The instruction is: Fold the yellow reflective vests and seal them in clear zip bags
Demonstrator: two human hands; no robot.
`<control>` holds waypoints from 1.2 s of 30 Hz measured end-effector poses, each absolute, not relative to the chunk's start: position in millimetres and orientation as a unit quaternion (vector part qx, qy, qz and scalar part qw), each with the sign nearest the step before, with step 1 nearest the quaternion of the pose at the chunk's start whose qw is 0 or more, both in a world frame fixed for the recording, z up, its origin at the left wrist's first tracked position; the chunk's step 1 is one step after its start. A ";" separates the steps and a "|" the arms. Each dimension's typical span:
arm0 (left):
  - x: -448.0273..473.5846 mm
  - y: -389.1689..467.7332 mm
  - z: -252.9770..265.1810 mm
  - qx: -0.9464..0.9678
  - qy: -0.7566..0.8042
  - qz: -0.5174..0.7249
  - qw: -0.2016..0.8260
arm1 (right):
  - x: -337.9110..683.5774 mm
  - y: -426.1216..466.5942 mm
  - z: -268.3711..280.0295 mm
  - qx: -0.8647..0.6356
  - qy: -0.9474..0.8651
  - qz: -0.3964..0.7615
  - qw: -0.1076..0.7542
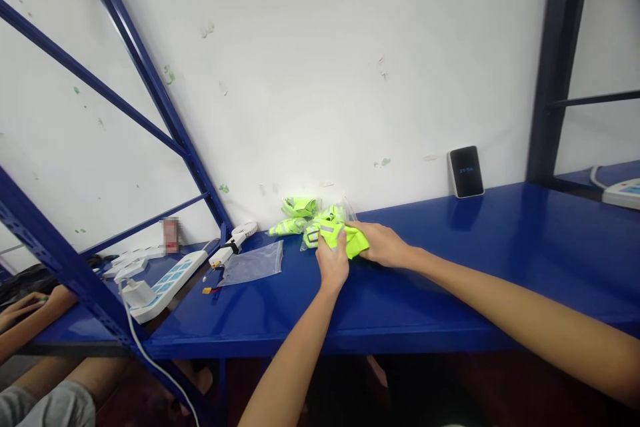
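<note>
A bundled fluorescent yellow-green reflective vest (pixel 355 241) with silvery strips lies between my hands at the tabletop. My left hand (pixel 333 263) grips its near side, thumb pointing up along the cloth. From the right, my right hand (pixel 383 245) closes on the other edge; its fingertips are partly hidden behind the fabric. Just behind and left is another folded yellow-green bundle (pixel 300 206), with more of the same cloth (pixel 288 227) below it. Clear plastic film shows around the bundles.
Left of my hands lie a clear zip bag (pixel 254 263), a white handheld fan (pixel 245 233) and small wired connectors (pixel 213 289). A blue rack post (pixel 75 267) and power strip (pixel 173 283) stand farther left, near another person's hand (pixel 23 309). A display device (pixel 466 172) leans on the wall.
</note>
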State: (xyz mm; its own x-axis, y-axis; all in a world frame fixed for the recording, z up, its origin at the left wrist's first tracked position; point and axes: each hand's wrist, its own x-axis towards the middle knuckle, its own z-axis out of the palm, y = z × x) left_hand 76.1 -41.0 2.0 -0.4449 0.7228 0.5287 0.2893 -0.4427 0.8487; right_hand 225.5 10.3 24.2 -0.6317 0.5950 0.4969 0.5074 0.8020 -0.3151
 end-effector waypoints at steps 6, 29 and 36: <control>75.4 -38.9 -1.9 0.495 0.473 0.700 0.204 | 218.1 8.5 16.1 -0.391 -0.887 0.020 0.243; 72.1 -30.3 -2.6 0.486 0.304 0.683 0.454 | 240.4 13.6 37.0 -0.240 -0.901 0.235 0.273; 66.3 -24.7 -5.1 0.499 0.365 0.682 0.390 | 230.3 16.8 32.5 -0.329 -0.906 0.150 0.221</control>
State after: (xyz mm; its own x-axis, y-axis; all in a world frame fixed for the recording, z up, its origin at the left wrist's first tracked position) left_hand 66.3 -24.7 -5.1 -0.1982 0.8969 0.3953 -0.1688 -0.4285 0.8876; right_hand 230.3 16.8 32.5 -0.6850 0.6630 0.3021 0.5300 0.7380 -0.4177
